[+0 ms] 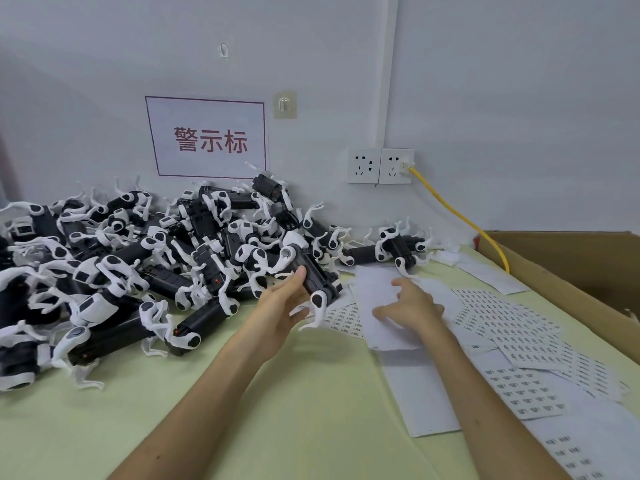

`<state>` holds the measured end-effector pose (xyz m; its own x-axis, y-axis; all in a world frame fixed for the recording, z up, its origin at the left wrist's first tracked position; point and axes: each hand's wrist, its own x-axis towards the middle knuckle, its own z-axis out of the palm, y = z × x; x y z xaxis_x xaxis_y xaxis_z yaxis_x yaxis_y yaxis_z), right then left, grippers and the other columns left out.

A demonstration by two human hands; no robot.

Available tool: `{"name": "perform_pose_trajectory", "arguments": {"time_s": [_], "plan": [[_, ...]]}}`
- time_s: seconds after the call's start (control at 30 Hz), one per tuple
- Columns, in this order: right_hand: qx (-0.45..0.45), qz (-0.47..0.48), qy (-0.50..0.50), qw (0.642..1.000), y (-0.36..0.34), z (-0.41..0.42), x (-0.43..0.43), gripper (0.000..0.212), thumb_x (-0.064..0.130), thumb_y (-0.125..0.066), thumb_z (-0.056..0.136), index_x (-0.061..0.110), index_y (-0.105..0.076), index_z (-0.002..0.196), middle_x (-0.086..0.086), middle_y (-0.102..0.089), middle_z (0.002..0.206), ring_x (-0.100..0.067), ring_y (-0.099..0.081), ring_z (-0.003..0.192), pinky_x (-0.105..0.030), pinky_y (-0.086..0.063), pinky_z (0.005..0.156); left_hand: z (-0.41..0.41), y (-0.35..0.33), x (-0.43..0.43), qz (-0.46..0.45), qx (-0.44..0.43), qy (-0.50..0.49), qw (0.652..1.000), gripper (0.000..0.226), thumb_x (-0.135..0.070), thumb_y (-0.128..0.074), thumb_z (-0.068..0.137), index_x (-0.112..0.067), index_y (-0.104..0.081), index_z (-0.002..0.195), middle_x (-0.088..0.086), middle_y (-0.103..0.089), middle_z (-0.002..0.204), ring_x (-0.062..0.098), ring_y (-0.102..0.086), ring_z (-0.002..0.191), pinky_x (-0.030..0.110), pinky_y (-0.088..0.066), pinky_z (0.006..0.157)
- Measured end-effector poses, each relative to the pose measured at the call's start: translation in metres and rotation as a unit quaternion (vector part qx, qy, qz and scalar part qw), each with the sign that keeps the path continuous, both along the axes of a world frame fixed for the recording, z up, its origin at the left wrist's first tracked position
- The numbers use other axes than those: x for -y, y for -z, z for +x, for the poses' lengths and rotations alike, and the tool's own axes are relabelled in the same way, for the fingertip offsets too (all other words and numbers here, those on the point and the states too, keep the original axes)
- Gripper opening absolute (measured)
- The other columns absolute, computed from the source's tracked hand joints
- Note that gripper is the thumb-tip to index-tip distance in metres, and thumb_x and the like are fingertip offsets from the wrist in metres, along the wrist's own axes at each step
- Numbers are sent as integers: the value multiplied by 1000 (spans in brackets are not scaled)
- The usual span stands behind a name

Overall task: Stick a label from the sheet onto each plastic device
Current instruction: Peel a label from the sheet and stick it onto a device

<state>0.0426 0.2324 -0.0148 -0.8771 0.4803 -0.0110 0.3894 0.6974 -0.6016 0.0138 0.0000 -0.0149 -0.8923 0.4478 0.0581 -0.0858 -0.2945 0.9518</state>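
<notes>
In L hand [280, 306], device [310, 271] diag, far-L to near-R

Factory assembly workstation: heap of identical black-and-white plastic devices [145, 265] on pale green surface [277, 393], below red-bordered wall sign [207, 137]; printed label sheets [512, 323] and brown cardboard carton [571, 268] right of that heap.

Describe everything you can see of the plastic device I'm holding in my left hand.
The plastic device is a black boxy bar with glossy white rounded caps, a round grey button at its upper end and thin white prongs curving from its lower end. It looks like hard moulded plastic. It is tilted, upper end toward the pile of devices, lower end near the label sheets. The left hand grips it from below, thumb on the black body. No label shows on it.
</notes>
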Motion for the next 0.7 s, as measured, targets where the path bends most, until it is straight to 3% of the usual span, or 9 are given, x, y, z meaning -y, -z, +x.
{"name": "perform_pose_trajectory", "arguments": {"time_s": [0.1,0.17,0.23,0.3,0.37,0.43,0.57,0.63,0.7], "plan": [[-112,-133,-25,984,-1,0,3,71,9,-79,78,20,-46,141,-4,-59,111,-25,-59,101,-32,-44,88,2,1,-4,-15,36,3,999,42,-54,-67,84,-20,-72,108,0,-69,97,13,-62,79,22,-47,69],[-159,-184,-23,970,-4,0,5,65,2,-75,80,18,-50,138,-5,-61,105,-23,-61,87,-31,-48,73,2,2,-6,-19,56,23,998,48,-58,-66,82,-19,-79,106,3,-74,108,19,-70,96,27,-52,84],[-168,-193,-10,967,-6,-1,6,53,9,-72,85,17,-54,133,-1,-59,95,-19,-60,81,-31,-49,72,3,1,-7,-21,61,37,997,52,-58,-67,83,-18,-79,114,12,-72,125,22,-70,114,35,-53,98],[-112,-128,-19,985,-5,0,5,49,23,-69,89,17,-53,135,2,-60,99,-18,-59,90,-31,-45,82,2,1,-7,-22,59,47,997,54,-62,-74,80,-19,-79,113,15,-69,130,26,-68,118,40,-50,108],[-40,-78,-42,995,-5,2,6,52,33,-66,92,18,-50,139,-3,-61,123,-23,-57,113,-35,-42,98,2,4,-7,-25,50,66,996,64,-68,-76,71,-19,-79,113,9,-69,131,25,-67,119,39,-46,111],[-32,-112,-63,991,-6,1,8,52,33,-65,92,18,-51,140,-6,-58,134,-25,-56,122,-36,-42,102,1,8,-8,-24,56,77,995,77,-71,-80,65,-11,-77,114,9,-64,127,28,-60,114,39,-39,113],[-106,-304,-58,945,-13,1,10,39,21,-65,94,17,-55,131,-6,-68,106,-20,-65,87,-28,-49,66,-1,9,-10,-23,57,80,995,57,-60,-63,85,-14,-78,115,10,-70,124,27,-59,112,45,-36,114],[-127,-428,-77,892,-19,3,7,28,19,-60,98,13,-57,125,-6,-73,89,-18,-69,71,-27,-52,62,0,7,-9,-23,53,84,995,53,-58,-59,88,-16,-80,112,10,-73,121,24,-70,107,38,-51,103],[-118,-463,-139,867,-22,5,5,22,22,-53,102,12,-63,118,-6,-77,93,-20,-74,79,-29,-54,70,2,5,-7,-6,56,99,993,53,-56,-57,91,-13,-79,112,11,-74,120,23,-74,104,27,-59,82]]}}
